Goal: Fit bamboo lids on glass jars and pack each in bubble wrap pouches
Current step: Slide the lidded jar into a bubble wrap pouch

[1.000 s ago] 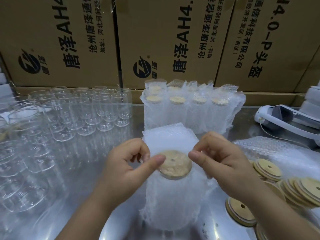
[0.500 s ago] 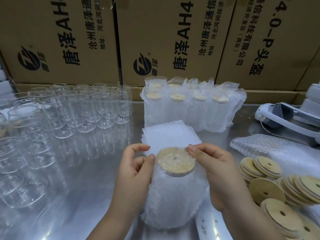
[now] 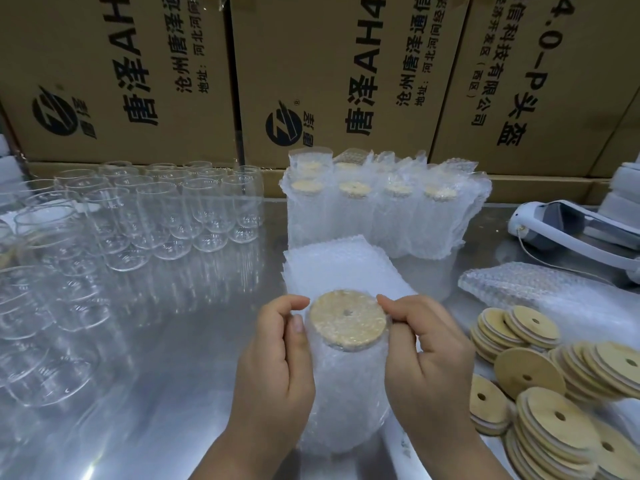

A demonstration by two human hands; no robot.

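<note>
Here both hands (image 3: 277,368) (image 3: 429,358) grip the pouched jar (image 3: 346,382) snugly.

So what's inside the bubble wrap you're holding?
A round bamboo lid shows through the top of the bubble wrap pouch. Whatever sits below it is hidden by the bubbles.

Your table (image 3: 173,341) polished, reflective metal, jars (image 3: 207,209) clear glossy glass, the pouch (image 3: 346,393) you hold translucent bubbly plastic, its lid (image 3: 348,320) pale matt bamboo under the film, spare lids (image 3: 526,375) smooth matt wood, cartons (image 3: 329,64) matt brown cardboard, headset (image 3: 571,220) smooth white plastic.
</note>
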